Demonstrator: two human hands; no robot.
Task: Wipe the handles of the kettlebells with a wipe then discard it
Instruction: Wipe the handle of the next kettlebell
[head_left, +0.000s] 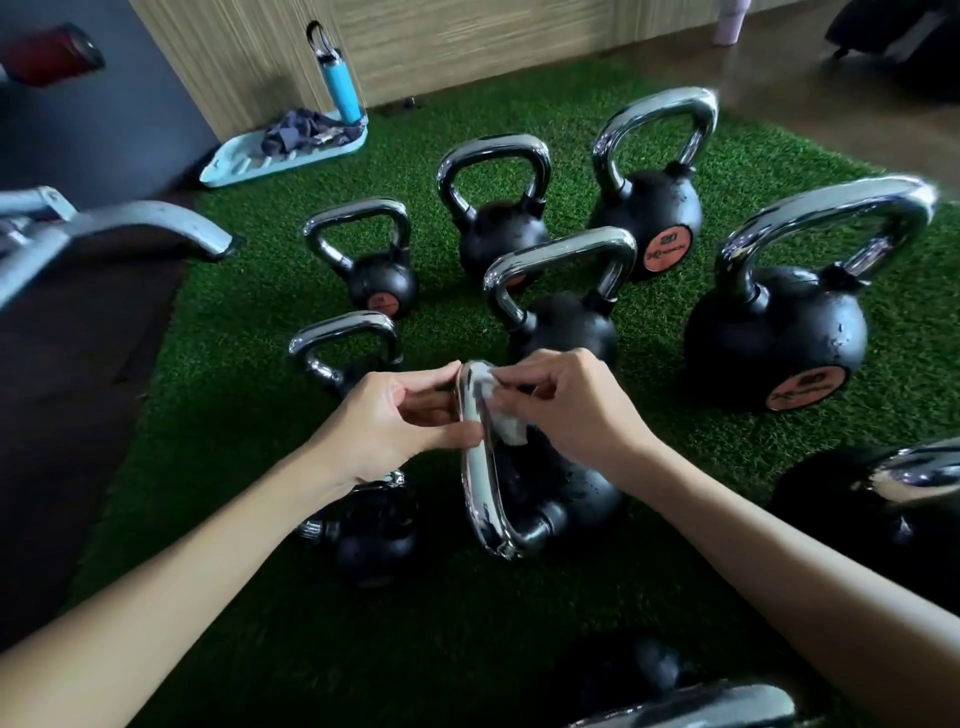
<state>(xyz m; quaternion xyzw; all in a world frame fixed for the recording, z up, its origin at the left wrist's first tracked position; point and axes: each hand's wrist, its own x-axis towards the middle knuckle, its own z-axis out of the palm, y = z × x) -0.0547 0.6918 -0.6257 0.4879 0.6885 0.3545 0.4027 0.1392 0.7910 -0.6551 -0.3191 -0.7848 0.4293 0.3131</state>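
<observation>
Several black kettlebells with chrome handles stand on green turf (270, 519). The nearest middle kettlebell (566, 493) has its chrome handle (480, 478) pointing up toward me. My left hand (400, 415) pinches the upper part of that handle from the left. My right hand (566, 410) presses a crumpled white wipe (498, 410) against the same handle from the right. A small kettlebell (374, 530) sits partly hidden under my left wrist.
Larger kettlebells stand behind: one at centre (566, 312), one at right (779, 332), another at back (649, 208). A light blue tray (244, 163) with a cloth and a blue bottle (340, 85) sits by the wooden wall. A grey metal frame (130, 228) juts in at left.
</observation>
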